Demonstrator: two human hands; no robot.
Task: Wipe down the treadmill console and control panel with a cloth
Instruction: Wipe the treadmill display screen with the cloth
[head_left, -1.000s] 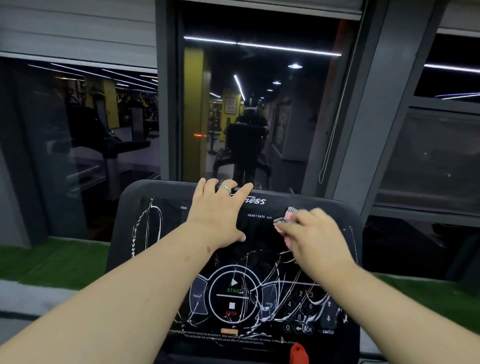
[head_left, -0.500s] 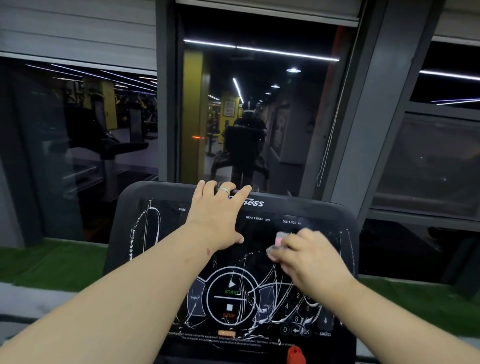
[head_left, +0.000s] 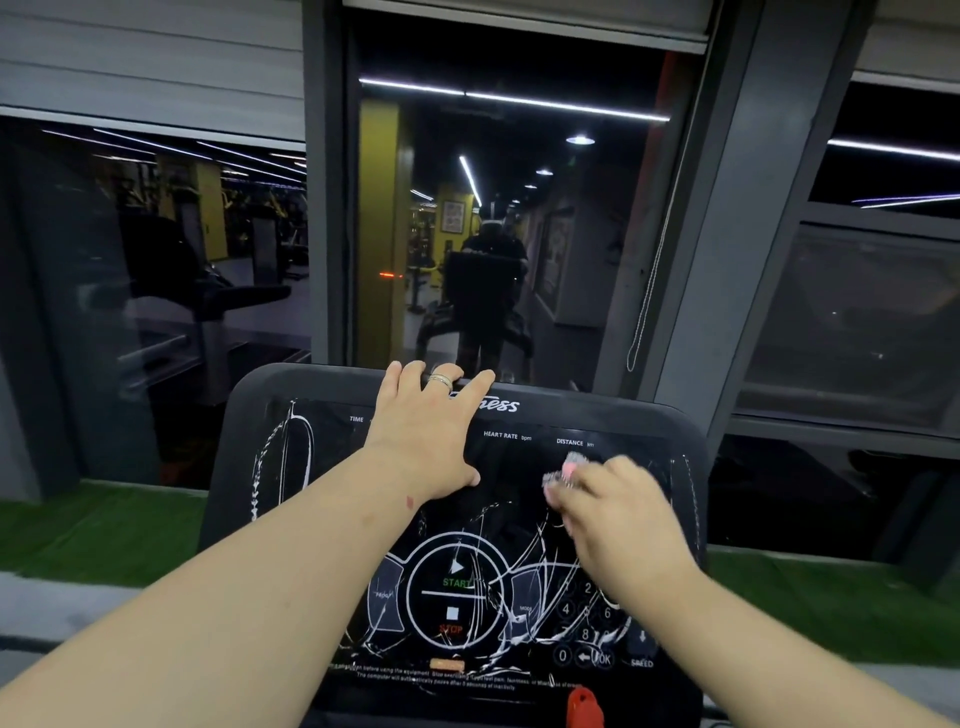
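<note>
At far left a window reflected dim gym machines above a strip of green turf. The treadmill console stood in the lower middle, its black control panel streaked with white smears around the START and STOP ring. The left hand lay flat on the upper part of the console, fingers slightly spread and hooked over the top edge, a ring on one finger, thumb out to the side on the display. To its right, just under the DISTANCE label, the right hand was motion-blurred; its curled fingers pinched a small bunched cloth, pinkish and patterned, against the display. A red safety key showed at the console's bottom edge. Farther right, a bead cord hung beside a grey pillar.
</note>
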